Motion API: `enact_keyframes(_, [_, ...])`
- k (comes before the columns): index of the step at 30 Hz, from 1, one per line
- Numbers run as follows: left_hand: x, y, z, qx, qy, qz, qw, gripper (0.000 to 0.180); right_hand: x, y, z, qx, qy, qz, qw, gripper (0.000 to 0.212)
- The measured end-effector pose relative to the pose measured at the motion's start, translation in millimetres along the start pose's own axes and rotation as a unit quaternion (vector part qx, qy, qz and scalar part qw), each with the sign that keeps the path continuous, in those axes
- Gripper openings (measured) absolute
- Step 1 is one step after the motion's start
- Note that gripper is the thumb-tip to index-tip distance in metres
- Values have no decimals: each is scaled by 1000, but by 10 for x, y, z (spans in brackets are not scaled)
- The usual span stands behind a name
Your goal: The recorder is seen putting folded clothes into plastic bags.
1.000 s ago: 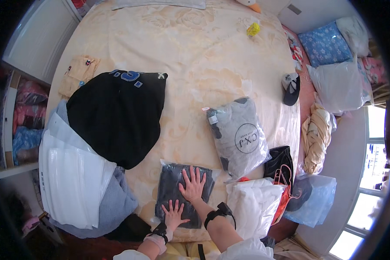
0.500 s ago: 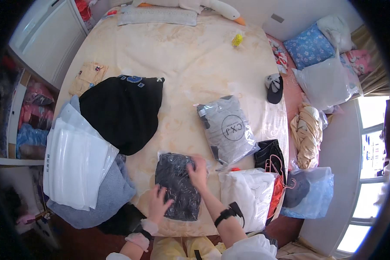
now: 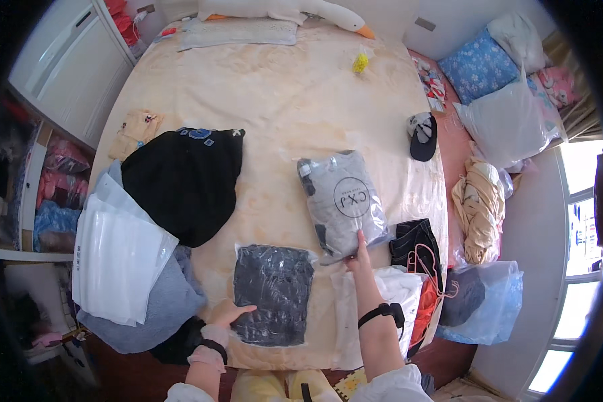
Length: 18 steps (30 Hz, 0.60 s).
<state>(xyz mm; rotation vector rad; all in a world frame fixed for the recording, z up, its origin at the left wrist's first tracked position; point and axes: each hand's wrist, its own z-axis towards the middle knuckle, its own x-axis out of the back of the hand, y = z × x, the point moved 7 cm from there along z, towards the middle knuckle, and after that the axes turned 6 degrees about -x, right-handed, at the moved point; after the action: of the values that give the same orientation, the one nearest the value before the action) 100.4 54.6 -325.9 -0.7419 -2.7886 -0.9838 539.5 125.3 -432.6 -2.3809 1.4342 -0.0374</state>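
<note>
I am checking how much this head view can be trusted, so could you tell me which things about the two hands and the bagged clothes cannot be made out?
- Head view: whether the right hand grips or only touches the grey bagged garment; the fingertips are too small.
- The left hand palm side on the dark bagged garment is hidden by the hand itself.
- What kind of garment the dark one is: folded, with glare on the plastic.

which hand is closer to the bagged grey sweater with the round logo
Right. The right hand reaches up and touches the lower edge of the bagged grey sweater. The left hand rests well below and to its left, on the edge of the dark bagged garment.
</note>
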Motion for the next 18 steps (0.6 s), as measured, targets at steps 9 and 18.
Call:
enact_keyframes(9, [223, 666, 364, -56, 62, -204, 975, 66, -309, -302, -5, 29, -178, 153, 972, 81])
enact_keyframes(18, [-693, 1870, 1387, -163, 90, -306, 934, 70, -313, -1163, -369, 13, -203, 202, 958, 57])
